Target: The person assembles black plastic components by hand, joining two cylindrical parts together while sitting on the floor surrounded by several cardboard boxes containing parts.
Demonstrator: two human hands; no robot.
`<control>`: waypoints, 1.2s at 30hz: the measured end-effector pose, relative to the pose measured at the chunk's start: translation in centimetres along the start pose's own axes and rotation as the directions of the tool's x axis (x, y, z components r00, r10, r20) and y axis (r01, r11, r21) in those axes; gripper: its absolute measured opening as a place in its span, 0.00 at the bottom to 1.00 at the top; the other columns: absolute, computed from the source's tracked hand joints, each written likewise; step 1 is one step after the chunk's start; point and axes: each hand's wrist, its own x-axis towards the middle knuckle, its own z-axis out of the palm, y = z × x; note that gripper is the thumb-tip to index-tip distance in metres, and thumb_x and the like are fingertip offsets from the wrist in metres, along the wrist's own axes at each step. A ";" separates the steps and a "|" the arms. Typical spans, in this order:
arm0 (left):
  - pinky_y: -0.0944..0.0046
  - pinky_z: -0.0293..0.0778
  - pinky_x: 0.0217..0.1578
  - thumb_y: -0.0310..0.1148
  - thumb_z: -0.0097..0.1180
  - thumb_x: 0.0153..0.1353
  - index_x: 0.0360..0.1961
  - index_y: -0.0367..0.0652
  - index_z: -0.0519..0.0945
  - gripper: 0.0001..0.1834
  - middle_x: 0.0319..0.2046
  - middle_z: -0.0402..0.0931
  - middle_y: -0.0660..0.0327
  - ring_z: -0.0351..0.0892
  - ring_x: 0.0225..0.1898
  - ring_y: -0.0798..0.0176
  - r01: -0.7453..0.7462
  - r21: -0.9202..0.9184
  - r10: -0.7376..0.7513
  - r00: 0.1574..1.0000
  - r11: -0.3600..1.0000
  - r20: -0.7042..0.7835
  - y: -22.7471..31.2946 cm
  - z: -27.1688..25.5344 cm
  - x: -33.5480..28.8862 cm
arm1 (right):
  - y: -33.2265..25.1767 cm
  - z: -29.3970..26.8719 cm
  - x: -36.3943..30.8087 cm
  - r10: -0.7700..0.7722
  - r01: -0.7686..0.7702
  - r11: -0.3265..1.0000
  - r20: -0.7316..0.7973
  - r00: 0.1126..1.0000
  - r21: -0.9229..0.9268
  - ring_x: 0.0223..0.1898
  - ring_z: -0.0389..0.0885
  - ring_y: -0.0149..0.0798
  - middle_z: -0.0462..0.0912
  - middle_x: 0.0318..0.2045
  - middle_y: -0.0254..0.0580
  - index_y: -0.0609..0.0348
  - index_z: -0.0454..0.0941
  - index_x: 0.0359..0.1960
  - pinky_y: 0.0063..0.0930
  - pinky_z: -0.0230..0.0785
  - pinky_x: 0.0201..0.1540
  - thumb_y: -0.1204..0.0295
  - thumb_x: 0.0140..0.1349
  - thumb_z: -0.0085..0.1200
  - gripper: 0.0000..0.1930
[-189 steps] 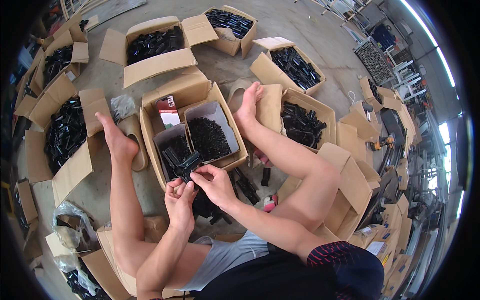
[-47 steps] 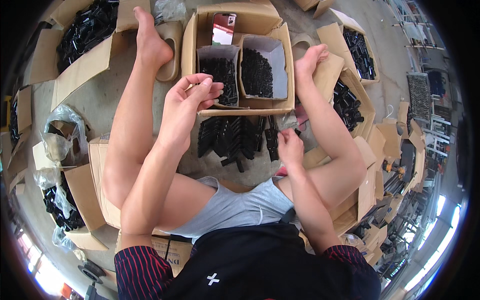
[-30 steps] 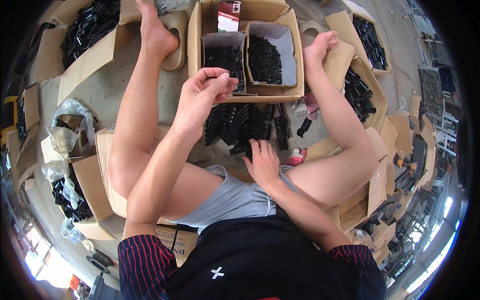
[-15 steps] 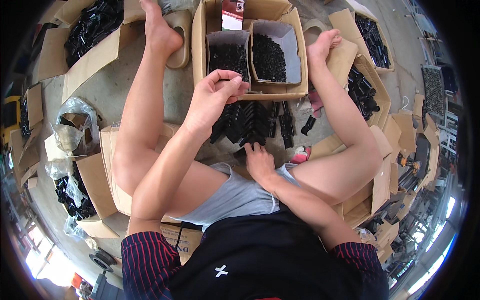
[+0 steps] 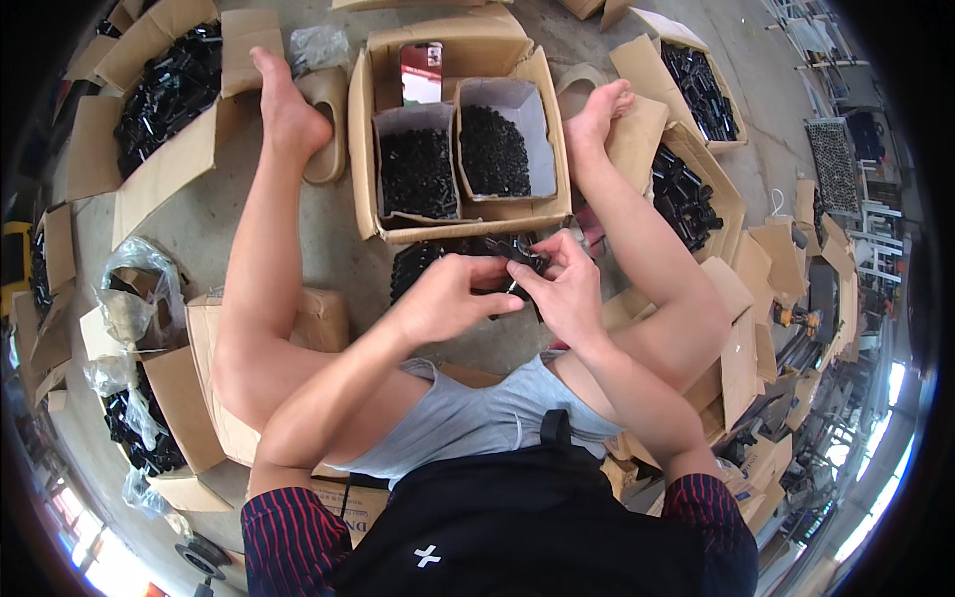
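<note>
Between my knees my two hands meet over a dark black part point(image 5: 527, 259), small and angular, its exact kind unclear. With thumb and fingers, my right hand point(image 5: 567, 289) grips its right side. My left hand point(image 5: 448, 298) closes on the part from the left; any smaller piece in those fingers is hidden. Beneath and behind the hands, a row of ribbed black pieces point(image 5: 410, 264) lies on the floor. Just beyond stands a cardboard box point(image 5: 468, 236) with two lined compartments of tiny black parts, the left heap point(image 5: 416, 174) and the right heap point(image 5: 494, 149).
A phone point(image 5: 421, 75) leans inside the box's far side. Open cartons of black parts stand at far left point(image 5: 169, 189) and right point(image 5: 741, 194). A clear plastic bag point(image 5: 144, 269) lies left. My bare legs flank the box, beside tan slippers point(image 5: 323, 124).
My left hand has come down from above the box, toward me. My right hand has lifted from the floor pieces with a black part, and both hands now meet on it.
</note>
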 end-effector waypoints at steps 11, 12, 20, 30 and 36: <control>0.69 0.76 0.56 0.35 0.55 0.73 0.60 0.40 0.77 0.18 0.50 0.81 0.69 0.78 0.50 0.77 0.153 -0.554 -0.114 0.988 0.818 0.104 -1.3 -0.6 1.2 | -2.1 -1.8 3.2 -0.208 0.190 0.977 0.220 0.953 0.102 0.38 0.82 0.33 0.83 0.35 0.42 0.66 0.78 0.39 0.27 0.73 0.45 0.74 0.60 0.67 0.11; 0.70 0.75 0.56 0.34 0.56 0.73 0.61 0.40 0.77 0.19 0.49 0.81 0.69 0.78 0.50 0.77 0.135 -0.594 -0.104 0.991 0.793 0.085 -1.0 -0.4 1.2 | -1.9 -2.0 3.6 -0.272 0.255 0.960 0.186 0.944 0.113 0.40 0.82 0.34 0.83 0.36 0.42 0.66 0.79 0.39 0.28 0.73 0.47 0.75 0.59 0.68 0.12; 0.65 0.76 0.57 0.30 0.65 0.65 0.62 0.41 0.76 0.24 0.50 0.83 0.66 0.82 0.49 0.72 0.160 -0.812 -0.057 0.986 0.561 0.155 -1.7 -0.3 1.1 | -2.6 -1.6 2.8 -0.433 0.408 0.891 0.104 0.895 0.198 0.42 0.83 0.37 0.83 0.38 0.44 0.64 0.81 0.35 0.29 0.73 0.48 0.78 0.54 0.71 0.10; 0.61 0.80 0.57 0.27 0.65 0.64 0.59 0.40 0.77 0.22 0.51 0.83 0.62 0.83 0.51 0.68 0.263 -0.804 -0.077 0.962 0.534 0.263 -0.5 -1.2 -0.4 | -2.2 -0.2 2.9 -0.419 0.355 0.882 0.171 0.892 0.311 0.42 0.82 0.38 0.82 0.37 0.45 0.64 0.78 0.33 0.28 0.73 0.47 0.82 0.55 0.69 0.10; 0.62 0.80 0.55 0.29 0.66 0.63 0.56 0.41 0.79 0.20 0.47 0.84 0.66 0.82 0.49 0.71 0.240 -0.790 -0.097 0.969 0.564 0.226 -0.3 -0.6 -0.4 | -1.7 -0.1 2.6 -0.404 0.320 0.855 0.136 0.905 0.409 0.44 0.82 0.38 0.82 0.39 0.45 0.64 0.77 0.35 0.29 0.73 0.50 0.82 0.56 0.68 0.10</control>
